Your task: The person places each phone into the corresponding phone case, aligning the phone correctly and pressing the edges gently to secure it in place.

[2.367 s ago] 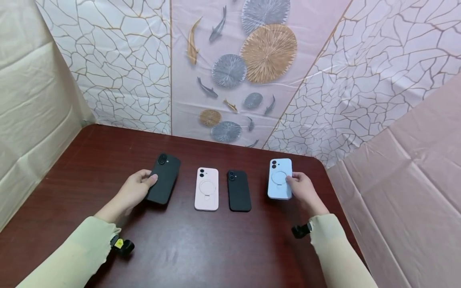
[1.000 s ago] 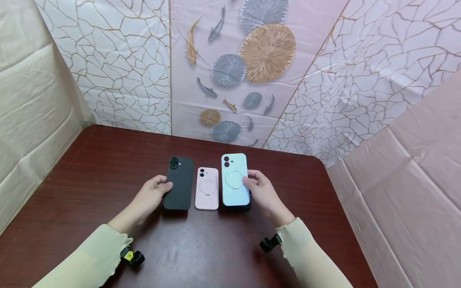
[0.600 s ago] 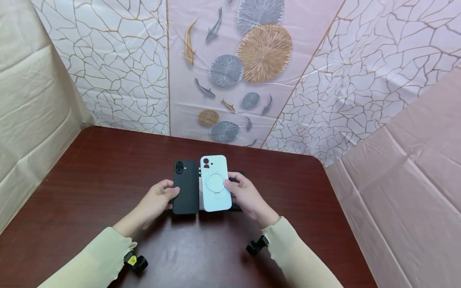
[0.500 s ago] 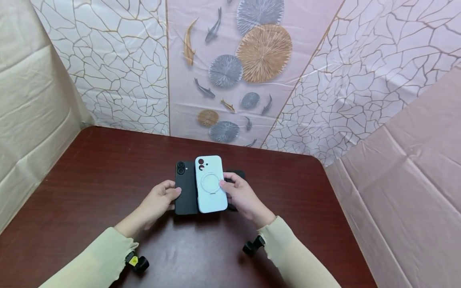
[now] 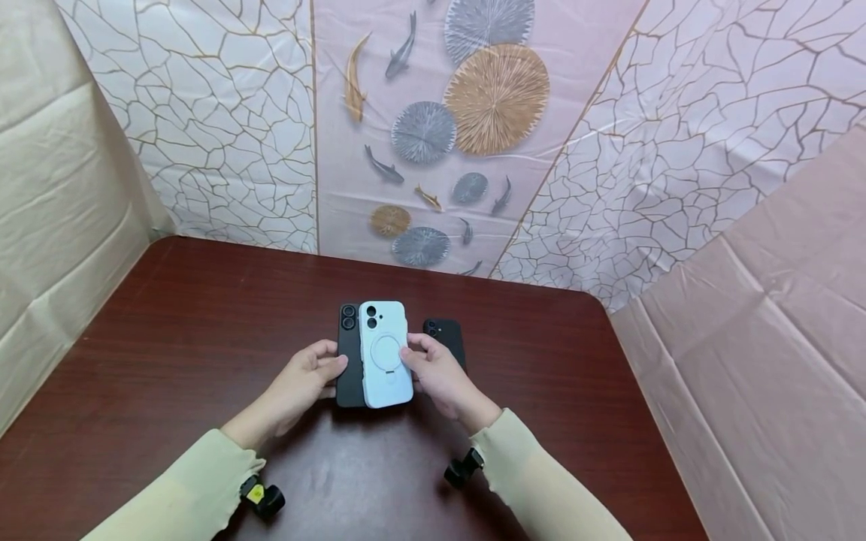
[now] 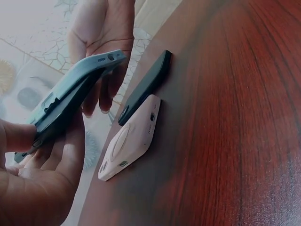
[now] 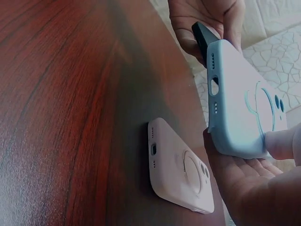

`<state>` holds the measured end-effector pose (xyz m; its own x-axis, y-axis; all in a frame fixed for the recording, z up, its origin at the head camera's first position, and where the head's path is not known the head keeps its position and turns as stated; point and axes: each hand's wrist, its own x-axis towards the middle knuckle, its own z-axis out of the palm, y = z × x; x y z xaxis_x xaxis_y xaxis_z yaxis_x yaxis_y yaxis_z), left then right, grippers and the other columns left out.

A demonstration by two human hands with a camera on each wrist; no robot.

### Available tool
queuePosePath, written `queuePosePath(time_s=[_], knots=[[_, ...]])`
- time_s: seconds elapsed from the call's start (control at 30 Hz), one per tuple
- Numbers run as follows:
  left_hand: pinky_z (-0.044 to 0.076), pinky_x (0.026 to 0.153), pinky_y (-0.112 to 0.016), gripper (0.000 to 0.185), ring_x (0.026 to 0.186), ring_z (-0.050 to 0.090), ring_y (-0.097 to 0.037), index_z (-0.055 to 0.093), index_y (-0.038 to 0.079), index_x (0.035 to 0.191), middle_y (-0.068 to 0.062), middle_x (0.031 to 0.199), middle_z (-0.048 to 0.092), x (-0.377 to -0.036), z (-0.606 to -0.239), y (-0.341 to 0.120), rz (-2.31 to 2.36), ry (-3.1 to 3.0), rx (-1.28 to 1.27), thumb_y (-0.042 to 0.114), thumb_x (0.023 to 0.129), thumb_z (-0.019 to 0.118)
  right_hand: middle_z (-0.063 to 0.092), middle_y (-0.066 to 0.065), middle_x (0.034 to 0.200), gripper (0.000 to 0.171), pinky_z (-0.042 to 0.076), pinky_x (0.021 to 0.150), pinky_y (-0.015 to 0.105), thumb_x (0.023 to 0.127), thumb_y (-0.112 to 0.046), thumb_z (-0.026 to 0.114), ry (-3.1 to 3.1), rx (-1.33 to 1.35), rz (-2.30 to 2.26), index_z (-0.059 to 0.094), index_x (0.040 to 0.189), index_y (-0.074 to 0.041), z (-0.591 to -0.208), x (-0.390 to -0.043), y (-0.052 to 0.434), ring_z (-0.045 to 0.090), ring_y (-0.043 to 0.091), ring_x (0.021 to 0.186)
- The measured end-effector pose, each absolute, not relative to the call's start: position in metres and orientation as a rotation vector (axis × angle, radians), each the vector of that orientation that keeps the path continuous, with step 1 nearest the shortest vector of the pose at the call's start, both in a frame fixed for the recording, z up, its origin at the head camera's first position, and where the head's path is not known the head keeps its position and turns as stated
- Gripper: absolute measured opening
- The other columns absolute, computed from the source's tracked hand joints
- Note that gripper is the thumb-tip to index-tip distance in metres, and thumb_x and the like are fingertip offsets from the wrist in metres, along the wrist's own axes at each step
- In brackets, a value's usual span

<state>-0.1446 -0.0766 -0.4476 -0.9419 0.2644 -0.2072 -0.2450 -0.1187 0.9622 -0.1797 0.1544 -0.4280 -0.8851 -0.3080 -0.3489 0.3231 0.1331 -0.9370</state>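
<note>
My left hand (image 5: 303,383) grips a black phone (image 5: 349,368) by its left edge, thumb on the back. In my right hand (image 5: 443,376), a light blue phone case (image 5: 387,376) with a ring on its back is pinched along the right edge. The case overlaps the right part of the black phone, and through its camera holes dark shows. Seen in the left wrist view, the case (image 6: 75,77) lies slantwise against the black phone (image 6: 63,110), both raised above the table. The right wrist view shows the port hole and speaker slots at the case's (image 7: 242,103) bottom end.
A pink-cased phone (image 7: 176,172) lies on the dark red wooden table (image 5: 555,406), hidden in the head view under the held things. To its right lies a black-cased phone (image 5: 448,338). Patterned cloth (image 5: 433,150) hangs behind the table, plain cloth at both sides.
My right hand has carried the blue case leftward from the far right, over the black phone. My left hand has brought that phone rightward to the middle, covering the pink-cased phone.
</note>
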Motion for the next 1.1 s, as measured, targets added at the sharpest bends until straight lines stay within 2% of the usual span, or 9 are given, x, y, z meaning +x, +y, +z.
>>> queuePosePath(time_s=[0.3,0.57,0.7,0.87,0.97,1.1], knots=[[0.055,0.075,-0.039,0.024,0.087,0.066,-0.022,0.047,-0.003,0.121,-0.014,0.104,0.066,-0.145,-0.450,-0.074,2.120,1.795,0.005,0.011,0.101,0.050,0.066,0.013,0.113,0.035,0.052,0.086,0.044,0.103,-0.020,0.050,1.961,-0.032,-1.763,0.046,0.134,-0.005,-0.428,-0.177,0.147,0.066,0.023,0.100],[0.055,0.077,-0.038,0.022,0.089,0.065,-0.020,0.044,-0.006,0.121,-0.014,0.102,0.065,-0.144,-0.448,-0.071,2.122,1.774,0.009,0.007,0.103,0.044,0.069,0.013,0.108,0.033,0.053,0.084,0.045,0.102,-0.020,0.051,1.979,-0.024,-1.746,0.048,0.131,-0.005,-0.429,-0.175,0.142,0.067,0.023,0.096],[0.054,0.077,-0.037,0.024,0.088,0.064,-0.020,0.046,-0.007,0.119,-0.013,0.101,0.063,-0.144,-0.447,-0.070,2.136,1.757,-0.012,0.012,0.104,0.041,0.069,0.013,0.108,0.035,0.053,0.084,0.046,0.102,-0.021,0.051,1.997,-0.017,-1.740,0.047,0.132,-0.004,-0.430,-0.174,0.142,0.067,0.023,0.096],[0.055,0.076,-0.036,0.035,0.088,0.066,-0.020,0.048,-0.007,0.118,-0.014,0.103,0.066,-0.144,-0.449,-0.069,2.121,1.820,-0.018,0.024,0.101,0.053,0.069,0.013,0.106,0.035,0.054,0.081,0.042,0.100,-0.022,0.055,2.019,-0.003,-1.746,0.049,0.129,-0.003,-0.429,-0.173,0.140,0.068,0.023,0.093],[0.056,0.075,-0.037,0.034,0.088,0.068,-0.021,0.049,-0.006,0.117,-0.018,0.103,0.069,-0.145,-0.452,-0.068,2.096,1.874,-0.013,0.019,0.098,0.060,0.069,0.013,0.104,0.033,0.055,0.079,0.040,0.099,-0.022,0.057,2.024,-0.002,-1.762,0.050,0.124,-0.001,-0.429,-0.171,0.139,0.069,0.023,0.090],[0.056,0.074,-0.035,0.032,0.087,0.068,-0.021,0.048,-0.007,0.116,-0.018,0.100,0.070,-0.144,-0.454,-0.068,2.064,1.931,-0.011,0.015,0.097,0.061,0.068,0.014,0.103,0.031,0.055,0.078,0.040,0.100,-0.022,0.055,2.034,-0.005,-1.766,0.050,0.121,0.001,-0.430,-0.169,0.138,0.069,0.026,0.089]])
